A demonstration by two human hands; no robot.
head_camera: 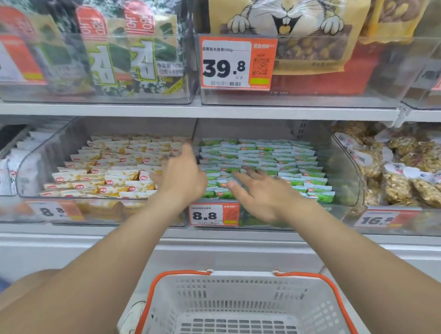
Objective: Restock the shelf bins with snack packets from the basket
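Observation:
A clear shelf bin (63,141) holds rows of yellow snack packets (114,163); the clear bin beside it (344,163) holds rows of green snack packets (270,155). My left hand (181,177) reaches over the divider between the two bins, fingers straight, holding nothing. My right hand (263,192) hovers with spread fingers over the front green packets, also holding nothing. Below stands a white basket (249,290) with orange handles; the part of its inside that shows holds no packets.
The upper shelf (158,111) carries seaweed packs (117,43) and a squirrel-printed nut bag (290,23). White packets (3,169) sit in the left bin, brown bagged snacks (410,169) in the right one. Price tags (212,215) hang on the bin fronts.

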